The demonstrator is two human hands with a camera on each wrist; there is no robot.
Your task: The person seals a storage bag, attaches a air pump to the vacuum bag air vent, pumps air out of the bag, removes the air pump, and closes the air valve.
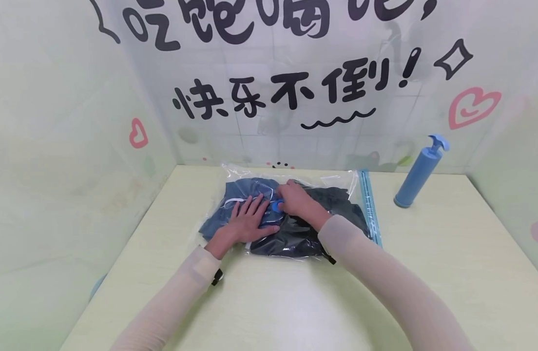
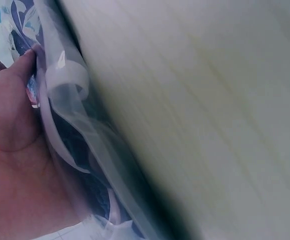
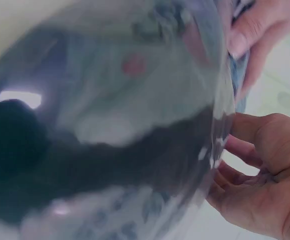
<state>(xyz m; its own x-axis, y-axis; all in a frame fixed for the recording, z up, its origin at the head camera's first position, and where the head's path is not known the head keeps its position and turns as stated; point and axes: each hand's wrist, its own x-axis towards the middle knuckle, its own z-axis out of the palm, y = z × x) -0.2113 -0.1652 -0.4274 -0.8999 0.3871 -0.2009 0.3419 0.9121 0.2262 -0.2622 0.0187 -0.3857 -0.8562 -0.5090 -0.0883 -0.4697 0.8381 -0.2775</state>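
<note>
A clear plastic storage bag (image 1: pixel 353 181) lies flat on the table with folded dark clothes (image 1: pixel 339 204) and blue clothes (image 1: pixel 251 186) inside. On its upper face sits a round blue valve cap (image 1: pixel 276 206). My left hand (image 1: pixel 244 225) presses on the bag's left part with fingers spread; in the left wrist view the thumb (image 2: pixel 24 67) lies against the plastic. My right hand (image 1: pixel 298 201) is at the cap with curled fingers, pinching it at the side. In the right wrist view, my right hand's fingertips are partly hidden behind the bulging plastic (image 3: pixel 135 125).
A blue hand pump (image 1: pixel 418 176) stands upright on the table (image 1: pixel 278 297), right of the bag. The bag's blue zip edge (image 1: pixel 371 209) faces the pump. Clear-looking printed walls (image 1: pixel 269 141) stand behind and at both sides of the table.
</note>
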